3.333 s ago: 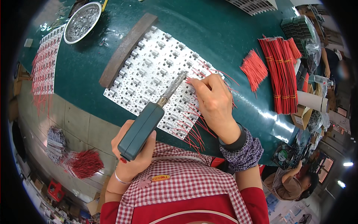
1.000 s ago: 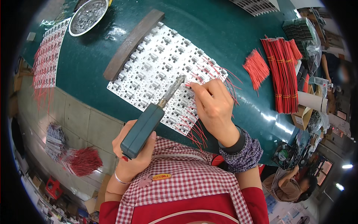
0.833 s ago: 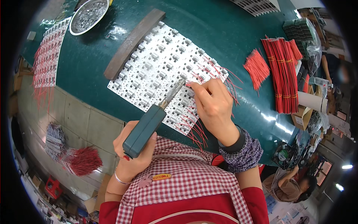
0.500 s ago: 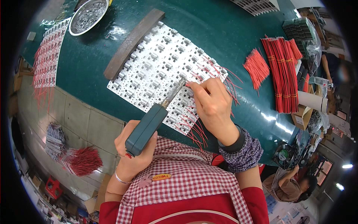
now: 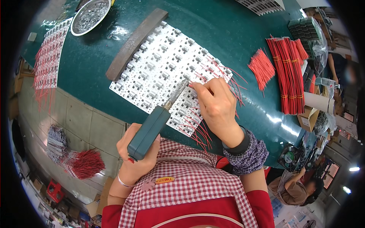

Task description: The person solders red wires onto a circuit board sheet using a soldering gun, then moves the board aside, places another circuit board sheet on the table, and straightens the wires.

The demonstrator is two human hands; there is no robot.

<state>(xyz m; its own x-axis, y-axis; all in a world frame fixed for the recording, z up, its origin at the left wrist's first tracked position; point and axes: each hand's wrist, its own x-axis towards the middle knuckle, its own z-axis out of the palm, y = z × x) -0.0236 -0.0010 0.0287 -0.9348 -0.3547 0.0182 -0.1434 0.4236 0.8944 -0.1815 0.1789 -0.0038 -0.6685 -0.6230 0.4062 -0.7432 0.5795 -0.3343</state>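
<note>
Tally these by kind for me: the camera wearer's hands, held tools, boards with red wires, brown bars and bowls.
Hands: 2 (left hand, right hand)
Tool: 1
Wired boards: 2 (middle board, left board)
Bar: 1
Bowl: 1
Total: 7

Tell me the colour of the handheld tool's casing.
The casing is dark teal green, best seen in the head view.

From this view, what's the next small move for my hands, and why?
Probably hold the right hand steady and ease the metal tip of the green tool slightly toward the red wire it seems to pinch. The left hand grips the tool, with the tip at the white board, close beside that wire; whether they touch is too small to tell.
</note>
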